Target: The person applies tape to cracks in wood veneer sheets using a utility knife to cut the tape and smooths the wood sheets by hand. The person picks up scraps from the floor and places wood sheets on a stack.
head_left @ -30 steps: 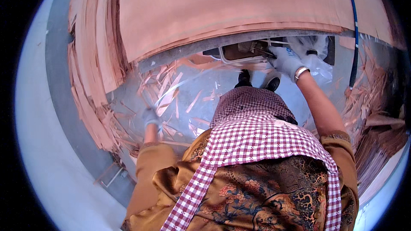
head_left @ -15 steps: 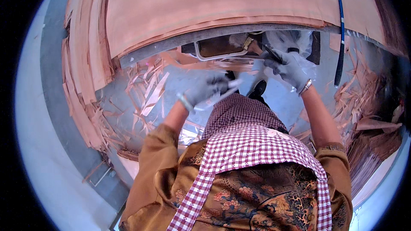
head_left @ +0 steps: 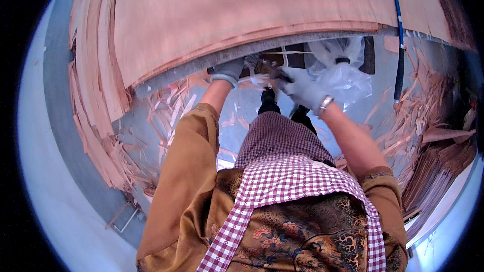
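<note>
My left hand (head_left: 229,69), in a grey glove, reaches in under the front edge of the table. Its fingers are hidden there. My right hand (head_left: 303,89), also gloved, is closed around a dark object (head_left: 276,73), smeared by motion, with a pale, ragged end near it. I cannot make out its kind. Both hands are close together, below a stack of thin pinkish wood veneer sheets (head_left: 242,2). A clear plastic bag (head_left: 349,86), gathered by a black band, hangs just right of my right hand.
Long veneer strips (head_left: 96,55) overhang at the left. Torn veneer scraps (head_left: 174,103) litter the floor on both sides. A blue and black rod (head_left: 399,45) lies across the right of the stack and sticks out past the edge. More veneer (head_left: 441,176) is piled at lower right.
My left hand has gone forward under the table edge; the clear film near it is no longer seen there. My right hand has moved left and slightly down, away from the bag.
</note>
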`<state>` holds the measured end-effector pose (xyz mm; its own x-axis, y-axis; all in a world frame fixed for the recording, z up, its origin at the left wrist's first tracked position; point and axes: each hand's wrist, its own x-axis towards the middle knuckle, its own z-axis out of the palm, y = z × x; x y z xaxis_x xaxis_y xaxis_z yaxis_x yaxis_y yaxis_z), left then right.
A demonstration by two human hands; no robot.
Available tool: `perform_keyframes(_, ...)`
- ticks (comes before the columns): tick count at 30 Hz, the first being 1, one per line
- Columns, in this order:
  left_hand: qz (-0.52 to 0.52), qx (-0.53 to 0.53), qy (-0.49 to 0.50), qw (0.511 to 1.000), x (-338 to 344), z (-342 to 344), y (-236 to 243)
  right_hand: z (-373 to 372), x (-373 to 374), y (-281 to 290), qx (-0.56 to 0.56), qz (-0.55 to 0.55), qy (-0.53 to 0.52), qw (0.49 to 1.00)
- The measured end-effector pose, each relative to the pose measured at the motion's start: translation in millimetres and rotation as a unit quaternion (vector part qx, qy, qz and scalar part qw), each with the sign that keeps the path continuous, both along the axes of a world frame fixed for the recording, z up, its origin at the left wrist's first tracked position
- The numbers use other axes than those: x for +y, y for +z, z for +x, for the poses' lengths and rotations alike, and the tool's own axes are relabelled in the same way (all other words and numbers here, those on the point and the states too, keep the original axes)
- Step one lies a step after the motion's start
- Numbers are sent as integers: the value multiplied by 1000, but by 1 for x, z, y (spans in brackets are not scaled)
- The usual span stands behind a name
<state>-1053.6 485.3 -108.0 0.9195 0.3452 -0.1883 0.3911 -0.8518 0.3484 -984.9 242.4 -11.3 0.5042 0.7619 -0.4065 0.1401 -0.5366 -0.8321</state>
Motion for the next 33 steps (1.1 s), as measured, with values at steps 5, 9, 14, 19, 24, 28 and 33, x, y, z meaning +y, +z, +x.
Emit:
perform_keyframes(5,-35,47,-21,998,-13,-12,-19,-6,8,-63,26,-126,-16,992)
perform_keyframes(9,93,-126,21,987,-10,-66,33,-11,23,11,-108,-138,102,979)
perform_keyframes(14,111,-180,106,972,73,-187,35,-2,41,50,-141,-199,152,958)
perform_keyframes(19,130,143,394,899,139,-319,27,9,20,-16,-199,-61,69,976)
perform_keyframes(24,38,230,234,944,81,-271,-22,18,4,11,-27,-129,53,990)
perform_keyframes(28,-37,247,77,965,-4,-216,-12,10,-64,26,-207,-61,87,973)
perform_keyframes(33,-183,248,-112,945,-137,-146,31,2,-198,25,50,118,-7,992)
